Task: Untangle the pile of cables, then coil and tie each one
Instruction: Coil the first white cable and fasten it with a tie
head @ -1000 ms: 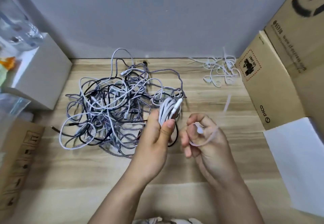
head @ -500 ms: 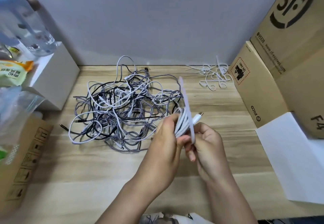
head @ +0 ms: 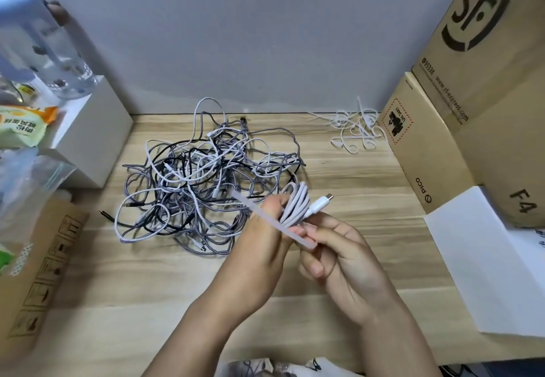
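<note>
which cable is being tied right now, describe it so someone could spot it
Start at the big tangled pile of cables in the middle of the wooden table; just to its right, both hands meet above the tabletop. The left hand grips a white cable with a translucent tie strip across it, pinched by the right hand. It alone is neatly coiled, its white plug poking right.

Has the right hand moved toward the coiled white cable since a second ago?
Yes. The right hand closed leftward onto the coiled white cable, nearer the tangled pile, bringing the tie.
</note>
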Demonstrator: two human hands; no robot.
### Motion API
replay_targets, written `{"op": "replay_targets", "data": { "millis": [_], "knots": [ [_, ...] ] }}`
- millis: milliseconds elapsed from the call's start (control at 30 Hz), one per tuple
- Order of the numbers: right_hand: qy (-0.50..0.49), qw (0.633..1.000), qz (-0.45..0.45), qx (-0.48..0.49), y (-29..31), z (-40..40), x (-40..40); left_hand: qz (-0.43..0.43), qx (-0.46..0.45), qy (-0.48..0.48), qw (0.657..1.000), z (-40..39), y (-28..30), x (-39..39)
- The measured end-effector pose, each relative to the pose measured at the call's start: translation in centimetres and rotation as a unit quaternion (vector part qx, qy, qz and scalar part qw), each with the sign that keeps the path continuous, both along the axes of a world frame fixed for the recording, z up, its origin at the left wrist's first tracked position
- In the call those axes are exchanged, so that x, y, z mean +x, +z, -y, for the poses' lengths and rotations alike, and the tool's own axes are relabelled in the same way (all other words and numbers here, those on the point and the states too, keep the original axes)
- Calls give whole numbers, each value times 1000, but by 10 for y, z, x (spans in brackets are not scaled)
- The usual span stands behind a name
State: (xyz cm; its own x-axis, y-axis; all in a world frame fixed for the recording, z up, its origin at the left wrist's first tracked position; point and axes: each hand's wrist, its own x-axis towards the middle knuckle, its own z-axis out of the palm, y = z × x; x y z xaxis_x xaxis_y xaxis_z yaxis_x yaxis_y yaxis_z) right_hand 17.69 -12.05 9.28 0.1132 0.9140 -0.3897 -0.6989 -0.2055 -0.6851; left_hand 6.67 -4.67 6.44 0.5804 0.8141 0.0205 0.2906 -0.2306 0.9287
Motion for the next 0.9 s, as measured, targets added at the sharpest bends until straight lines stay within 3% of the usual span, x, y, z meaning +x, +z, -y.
{"op": "replay_targets", "data": {
  "millis": [67,167,300,467,533,600,700,900],
  "knots": [
    [11,999,-31,-9,-1,1,0,9,72,-36,997,11,6,-6],
    [15,998,-61,-12,-3,0,0,49,40,-57,996,19,14,-11],
    [16,999,-37,-13,-6,2,-2,57,21,-63,996,17,12,-9],
    [-25,999,32,-24,-3,3,-5,22,65,-43,997,22,13,-8],
    [-46,995,90,-21,-4,4,-5,29,54,-31,998,23,13,-8],
    [-63,977,206,-5,-2,6,-7,29,54,-9,998,23,13,-8],
    [-98,917,384,38,1,11,-8,25,41,10,999,23,14,-9],
    [-120,821,542,135,0,12,-13,37,32,-14,999,25,15,-7]
  ]
}}
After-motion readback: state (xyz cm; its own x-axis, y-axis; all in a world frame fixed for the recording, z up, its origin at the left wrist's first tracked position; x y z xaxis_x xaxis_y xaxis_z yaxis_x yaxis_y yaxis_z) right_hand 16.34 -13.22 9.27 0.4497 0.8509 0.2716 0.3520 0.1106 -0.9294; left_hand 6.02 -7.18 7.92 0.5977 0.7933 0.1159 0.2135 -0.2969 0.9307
